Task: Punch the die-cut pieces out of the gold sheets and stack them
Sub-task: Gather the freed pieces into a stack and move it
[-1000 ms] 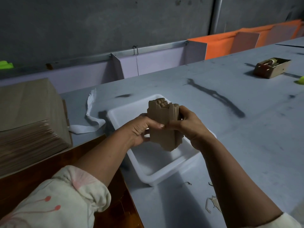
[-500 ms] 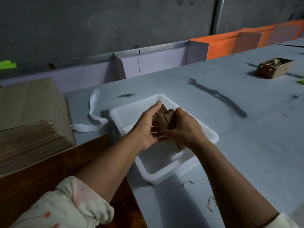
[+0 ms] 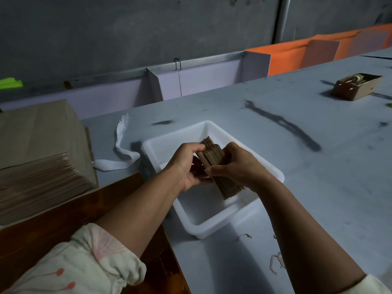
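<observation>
A person's two hands grip a pack (image 3: 213,155) of brown die-cut pieces over a white tray (image 3: 212,230) on a grey table (image 3: 307,177). L hand (image 3: 186,166) holds the pack's left side w/ fingers curled onto its top edge. R hand (image 3: 237,166) is wrapped round the right side, thumb laid across the near face. The pack stands on edge, tilted, w/ its far end raised and its near end dipping inside the tray walls. Whether it touches the tray floor can't be told.

The tray sits at an angle near the table's front edge, w/ one corner pointing toward the person. To the left, a thick pile of sheets (image 3: 38,149) rests half on the table and half on a dark wood top (image 3: 42,225), well apart from the tray. A white strip (image 3: 121,153) curls on the table between pile and tray. A few offcuts (image 3: 275,262) lie on the table near the tray's front corner, beside the R forearm.

At far right a small open carton (image 3: 358,87) holds a tape roll, by the look of it, though it is too small to be sure. A lilac board (image 3: 201,81) and an orange one (image 3: 286,54) line the table's back edge below a grey wall (image 3: 148,28). A pale printed sleeve (image 3: 84,266) is pushed up the L arm.
</observation>
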Demonstrator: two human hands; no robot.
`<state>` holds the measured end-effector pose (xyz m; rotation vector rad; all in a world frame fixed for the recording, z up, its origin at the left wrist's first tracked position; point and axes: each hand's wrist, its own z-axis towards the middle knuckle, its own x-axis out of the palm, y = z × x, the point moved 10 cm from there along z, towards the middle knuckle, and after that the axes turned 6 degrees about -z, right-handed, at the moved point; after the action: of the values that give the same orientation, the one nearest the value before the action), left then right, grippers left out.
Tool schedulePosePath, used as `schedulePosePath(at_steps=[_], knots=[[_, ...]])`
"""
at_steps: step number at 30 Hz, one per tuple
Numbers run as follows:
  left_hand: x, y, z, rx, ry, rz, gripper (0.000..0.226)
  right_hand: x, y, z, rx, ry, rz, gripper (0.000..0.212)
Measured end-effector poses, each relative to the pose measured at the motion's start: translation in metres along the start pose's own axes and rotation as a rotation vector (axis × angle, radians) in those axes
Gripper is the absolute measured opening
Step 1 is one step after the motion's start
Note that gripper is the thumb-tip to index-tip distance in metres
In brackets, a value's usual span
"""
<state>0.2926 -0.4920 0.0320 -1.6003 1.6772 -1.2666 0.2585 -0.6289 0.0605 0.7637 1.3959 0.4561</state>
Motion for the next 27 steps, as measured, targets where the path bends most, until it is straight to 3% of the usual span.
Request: schedulePosePath(at_steps=[8, 18, 22, 27], knots=[[0.001, 0.0, -0.002, 0.006, 0.041, -0.049, 0.022, 0.007, -0.011, 0.0, 0.101, 0.107, 0.194, 0.051], [0.002, 0.0, 0.002, 0.037, 0.072, -0.052, 0.029, 0.01, -0.017, 0.003, 0.15, 0.136, 0.261, 0.057], [0.003, -0.001, 0.002, 0.058, 0.088, -0.051, 0.028, 0.003, -0.017, 0.003, 0.13, 0.082, 0.203, 0.04], [0.008, 0.0, 0.0, 0.052, 0.083, -0.063, 0.024, -0.016, -0.003, -0.002, 0.057, -0.141, -0.084, 0.023]])
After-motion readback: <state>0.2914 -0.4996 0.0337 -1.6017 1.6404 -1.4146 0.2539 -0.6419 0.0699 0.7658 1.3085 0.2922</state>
